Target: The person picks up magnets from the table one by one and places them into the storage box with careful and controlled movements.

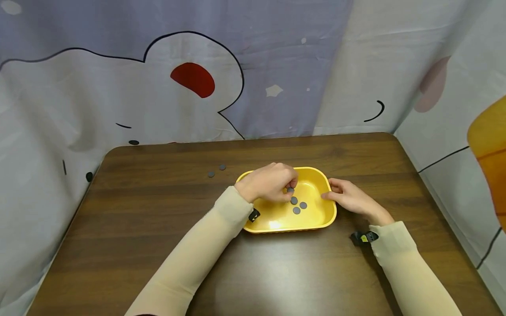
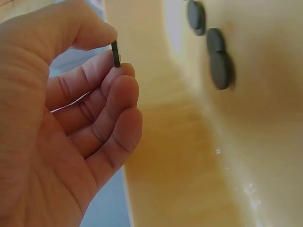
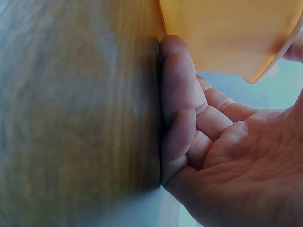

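Observation:
A yellow plastic basin (image 1: pixel 272 219) stands on the table, with three small grey discs lying inside it, one of them a round disc (image 1: pixel 303 205) near the middle. My left hand (image 1: pixel 270 182) reaches over the far left rim into the basin. Between its thumb and index finger it pinches another thin grey disc (image 2: pixel 115 54), seen edge-on in the left wrist view. At the basin's right end, my right hand (image 1: pixel 352 197) grips the wall. Its thumb lies over the rim, while the curled fingers (image 3: pixel 177 90) rest on the table against the outside.
Two more grey discs, a nearer disc (image 1: pixel 211 174) and a farther disc (image 1: pixel 222 167), lie on the brown wooden table (image 1: pixel 158 210) to the left of the basin. A printed curtain (image 1: pixel 276 66) hangs behind the table's far edge and along its sides.

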`<state>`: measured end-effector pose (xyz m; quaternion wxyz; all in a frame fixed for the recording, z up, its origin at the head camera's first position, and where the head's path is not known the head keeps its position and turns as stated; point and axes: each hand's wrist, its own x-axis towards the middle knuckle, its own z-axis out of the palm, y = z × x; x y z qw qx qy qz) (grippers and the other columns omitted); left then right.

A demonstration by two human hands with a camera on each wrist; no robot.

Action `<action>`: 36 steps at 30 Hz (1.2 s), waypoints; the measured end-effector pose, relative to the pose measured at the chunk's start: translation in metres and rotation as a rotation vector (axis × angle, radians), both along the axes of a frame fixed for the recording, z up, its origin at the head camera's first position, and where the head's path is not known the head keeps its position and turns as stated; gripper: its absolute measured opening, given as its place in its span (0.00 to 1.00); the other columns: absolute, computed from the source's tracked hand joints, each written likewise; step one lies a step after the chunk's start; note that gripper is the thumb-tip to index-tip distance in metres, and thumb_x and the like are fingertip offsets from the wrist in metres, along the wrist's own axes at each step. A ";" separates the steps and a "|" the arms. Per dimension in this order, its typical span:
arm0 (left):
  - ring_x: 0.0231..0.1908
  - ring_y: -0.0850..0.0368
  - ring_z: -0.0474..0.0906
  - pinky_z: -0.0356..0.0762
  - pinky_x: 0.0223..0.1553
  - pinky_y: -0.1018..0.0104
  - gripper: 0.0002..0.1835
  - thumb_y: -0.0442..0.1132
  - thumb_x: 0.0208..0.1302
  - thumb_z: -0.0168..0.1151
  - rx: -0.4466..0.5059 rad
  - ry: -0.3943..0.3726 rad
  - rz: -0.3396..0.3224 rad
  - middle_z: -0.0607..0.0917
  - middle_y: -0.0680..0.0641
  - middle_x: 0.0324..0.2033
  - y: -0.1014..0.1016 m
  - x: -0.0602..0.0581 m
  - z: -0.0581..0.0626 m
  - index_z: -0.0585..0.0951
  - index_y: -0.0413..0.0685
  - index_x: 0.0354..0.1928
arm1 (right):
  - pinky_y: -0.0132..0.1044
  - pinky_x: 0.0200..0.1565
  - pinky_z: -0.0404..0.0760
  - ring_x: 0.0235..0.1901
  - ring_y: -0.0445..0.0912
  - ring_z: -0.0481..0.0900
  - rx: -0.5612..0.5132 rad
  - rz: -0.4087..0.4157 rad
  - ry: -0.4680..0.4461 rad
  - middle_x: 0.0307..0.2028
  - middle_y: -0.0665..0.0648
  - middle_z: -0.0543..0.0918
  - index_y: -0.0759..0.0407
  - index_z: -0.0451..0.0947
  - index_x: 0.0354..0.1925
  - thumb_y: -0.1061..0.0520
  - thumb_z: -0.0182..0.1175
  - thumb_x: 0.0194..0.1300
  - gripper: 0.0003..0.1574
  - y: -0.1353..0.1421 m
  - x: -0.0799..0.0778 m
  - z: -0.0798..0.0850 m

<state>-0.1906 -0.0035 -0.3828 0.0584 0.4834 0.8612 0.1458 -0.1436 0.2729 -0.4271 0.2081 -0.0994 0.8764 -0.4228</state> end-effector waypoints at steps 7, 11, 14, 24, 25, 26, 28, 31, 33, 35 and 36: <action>0.28 0.62 0.71 0.68 0.32 0.72 0.05 0.39 0.61 0.66 -0.111 -0.036 -0.008 0.76 0.55 0.28 0.007 0.000 -0.008 0.80 0.48 0.36 | 0.28 0.46 0.81 0.42 0.45 0.84 0.004 0.001 0.005 0.53 0.63 0.87 0.67 0.71 0.65 0.50 0.60 0.73 0.30 0.001 0.000 0.000; 0.32 0.60 0.71 0.70 0.36 0.70 0.11 0.43 0.62 0.69 -0.162 -0.020 -0.025 0.76 0.54 0.32 0.008 0.001 -0.011 0.81 0.46 0.41 | 0.29 0.46 0.81 0.42 0.45 0.84 -0.015 0.002 0.004 0.52 0.64 0.87 0.67 0.72 0.64 0.51 0.60 0.73 0.29 0.000 0.001 0.001; 0.35 0.60 0.72 0.73 0.40 0.70 0.16 0.47 0.61 0.71 -0.174 -0.015 -0.028 0.78 0.53 0.35 0.007 0.001 -0.011 0.81 0.47 0.45 | 0.28 0.46 0.81 0.42 0.45 0.85 -0.030 -0.001 -0.004 0.53 0.65 0.87 0.68 0.71 0.64 0.52 0.59 0.73 0.29 0.000 0.001 0.001; 0.42 0.61 0.79 0.79 0.48 0.67 0.21 0.50 0.62 0.72 -0.111 0.001 -0.019 0.83 0.51 0.46 -0.003 0.001 0.004 0.82 0.49 0.52 | 0.29 0.45 0.81 0.41 0.45 0.85 -0.036 0.002 -0.003 0.52 0.64 0.87 0.68 0.71 0.64 0.52 0.59 0.73 0.29 0.000 0.002 0.001; 0.43 0.61 0.79 0.79 0.48 0.67 0.21 0.50 0.62 0.72 -0.104 0.008 -0.019 0.83 0.52 0.46 -0.005 0.001 0.005 0.82 0.49 0.52 | 0.29 0.45 0.81 0.41 0.45 0.85 -0.032 0.004 -0.001 0.51 0.64 0.87 0.67 0.71 0.64 0.52 0.59 0.73 0.29 0.000 0.001 0.001; 0.43 0.61 0.79 0.79 0.48 0.67 0.21 0.51 0.62 0.72 -0.097 0.016 -0.017 0.83 0.52 0.46 -0.007 0.002 0.006 0.82 0.49 0.53 | 0.29 0.46 0.81 0.41 0.45 0.85 -0.028 0.005 0.002 0.51 0.63 0.87 0.67 0.71 0.64 0.52 0.59 0.73 0.28 0.000 0.001 0.001; 0.42 0.61 0.79 0.79 0.48 0.67 0.21 0.51 0.62 0.71 -0.080 0.024 -0.008 0.83 0.51 0.47 -0.011 0.002 0.009 0.82 0.49 0.54 | 0.29 0.46 0.81 0.41 0.45 0.84 -0.020 0.005 0.005 0.51 0.63 0.88 0.67 0.72 0.63 0.51 0.59 0.73 0.28 0.000 0.001 0.001; 0.42 0.62 0.78 0.78 0.48 0.68 0.22 0.51 0.63 0.70 -0.055 0.039 0.016 0.83 0.51 0.48 -0.019 0.003 0.013 0.82 0.50 0.55 | 0.29 0.46 0.81 0.41 0.45 0.84 -0.011 0.003 0.006 0.52 0.63 0.87 0.67 0.72 0.63 0.51 0.59 0.73 0.28 0.000 0.001 0.001; 0.42 0.62 0.78 0.79 0.49 0.69 0.22 0.51 0.63 0.69 -0.031 0.049 0.031 0.82 0.52 0.48 -0.025 0.004 0.016 0.81 0.51 0.56 | 0.28 0.46 0.81 0.42 0.45 0.84 -0.006 0.003 0.010 0.52 0.63 0.87 0.67 0.72 0.63 0.51 0.59 0.73 0.28 0.000 0.001 0.001; 0.44 0.62 0.80 0.79 0.49 0.69 0.22 0.50 0.64 0.69 0.002 0.052 0.042 0.82 0.52 0.49 -0.032 0.005 0.020 0.81 0.51 0.57 | 0.28 0.46 0.80 0.42 0.45 0.84 0.000 0.003 0.014 0.52 0.63 0.87 0.67 0.72 0.64 0.51 0.59 0.73 0.29 0.000 0.001 0.000; 0.44 0.61 0.81 0.80 0.50 0.69 0.22 0.50 0.64 0.69 0.022 0.051 0.045 0.82 0.52 0.49 -0.036 0.005 0.021 0.81 0.51 0.57 | 0.28 0.46 0.80 0.42 0.45 0.84 0.002 0.004 0.016 0.52 0.63 0.87 0.67 0.72 0.64 0.51 0.59 0.73 0.29 0.000 0.001 0.000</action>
